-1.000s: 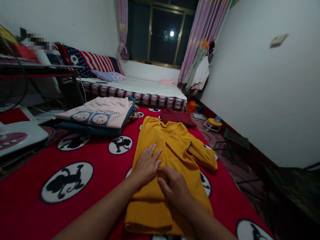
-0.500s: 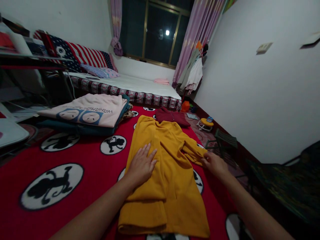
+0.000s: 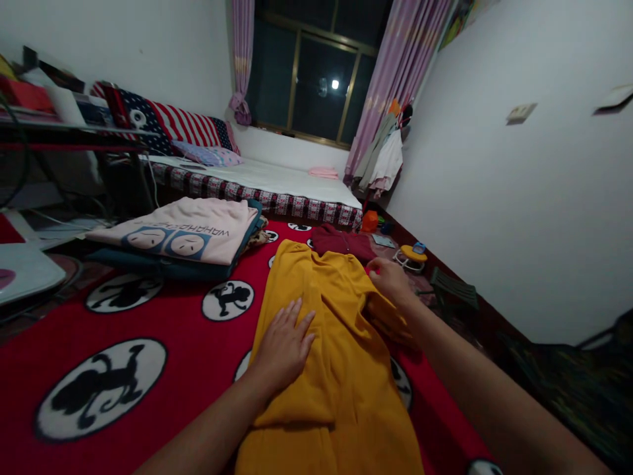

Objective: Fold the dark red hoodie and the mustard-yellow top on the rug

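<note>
A mustard-yellow long-sleeved top (image 3: 356, 369) lies stretched out in front of me, its left side folded inward along the length. My left hand (image 3: 284, 343) rests flat on that folded part with the fingers spread. Beside the top's right shoulder is my right hand (image 3: 390, 280), its fingers curled together; whether cloth is pinched in them is hidden. The right sleeve (image 3: 393, 323) lies bunched out to the side, partly behind my right forearm. Just beyond the collar end sits a folded dark red garment (image 3: 341, 243).
A red blanket (image 3: 182, 369) with monkey prints lies under the clothes. To the left is a stack of folded clothes (image 3: 198, 227) with a pink top uppermost. A yellow-seated stool (image 3: 413, 254) and a dark green folding stool (image 3: 452, 289) stand right. A bed (image 3: 277, 178) is behind.
My right hand has left the sleeve's end and moved up and left to the shoulder. My left hand stays flat on the top. The view has tilted slightly upward.
</note>
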Demonstrator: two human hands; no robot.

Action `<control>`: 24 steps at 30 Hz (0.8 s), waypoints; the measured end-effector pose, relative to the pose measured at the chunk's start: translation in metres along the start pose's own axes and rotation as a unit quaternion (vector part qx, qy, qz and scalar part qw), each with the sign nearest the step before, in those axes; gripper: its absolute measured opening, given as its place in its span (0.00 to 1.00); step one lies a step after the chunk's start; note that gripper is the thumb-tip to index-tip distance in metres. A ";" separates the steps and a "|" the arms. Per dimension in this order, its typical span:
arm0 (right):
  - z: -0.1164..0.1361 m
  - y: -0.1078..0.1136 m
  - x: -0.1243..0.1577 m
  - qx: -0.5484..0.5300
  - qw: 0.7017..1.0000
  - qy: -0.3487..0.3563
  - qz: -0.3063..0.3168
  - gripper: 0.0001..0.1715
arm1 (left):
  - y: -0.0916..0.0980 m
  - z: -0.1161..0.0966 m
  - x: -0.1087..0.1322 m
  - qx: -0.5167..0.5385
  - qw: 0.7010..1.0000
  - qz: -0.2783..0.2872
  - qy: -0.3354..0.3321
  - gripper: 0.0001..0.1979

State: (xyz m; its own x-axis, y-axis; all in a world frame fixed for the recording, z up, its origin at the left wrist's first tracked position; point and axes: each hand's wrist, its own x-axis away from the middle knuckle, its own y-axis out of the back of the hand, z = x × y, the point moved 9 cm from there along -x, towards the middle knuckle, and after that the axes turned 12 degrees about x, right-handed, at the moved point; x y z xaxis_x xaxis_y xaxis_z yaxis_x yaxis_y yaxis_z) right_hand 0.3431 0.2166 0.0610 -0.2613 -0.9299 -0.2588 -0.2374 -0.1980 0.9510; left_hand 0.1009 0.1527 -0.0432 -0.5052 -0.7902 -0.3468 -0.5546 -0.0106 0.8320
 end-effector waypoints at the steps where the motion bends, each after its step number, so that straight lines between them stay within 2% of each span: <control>1: 0.008 -0.011 -0.010 -0.004 1.000 -0.003 0.022 0.20 | 0.000 0.000 0.000 -0.001 1.000 0.002 0.001 0.23; 5: 0.030 -0.061 -0.041 0.001 0.995 -0.019 0.102 0.25 | 0.001 0.000 0.000 -0.004 1.000 0.001 0.001 0.23; 8: 0.038 -0.083 -0.058 0.010 0.991 -0.016 0.133 0.20 | 0.000 0.001 0.000 0.000 1.000 0.007 0.004 0.23; 11: 0.034 -0.087 -0.073 0.023 0.991 -0.023 0.132 0.17 | -0.002 0.002 -0.001 0.006 1.000 0.014 0.013 0.23; 16: 0.022 -0.081 -0.089 0.040 0.993 -0.050 0.096 0.17 | -0.002 0.003 0.000 0.016 1.000 0.003 0.006 0.23; 22: 0.039 -0.075 -0.099 0.008 0.995 -0.083 0.048 0.26 | -0.003 0.003 0.000 0.016 0.999 0.023 0.018 0.24; 24: 0.047 -0.078 -0.104 -0.012 0.996 -0.075 0.048 0.28 | -0.003 0.003 0.000 0.017 0.999 0.022 0.020 0.24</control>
State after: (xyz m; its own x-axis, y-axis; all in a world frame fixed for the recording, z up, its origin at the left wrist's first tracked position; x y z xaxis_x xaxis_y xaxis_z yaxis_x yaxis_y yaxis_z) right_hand 0.3441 0.3430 0.0059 -0.4187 -0.8887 -0.1869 -0.1833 -0.1189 0.9758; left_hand 0.1007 0.1545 -0.0463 -0.5035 -0.8133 -0.2918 -0.5543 0.0450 0.8311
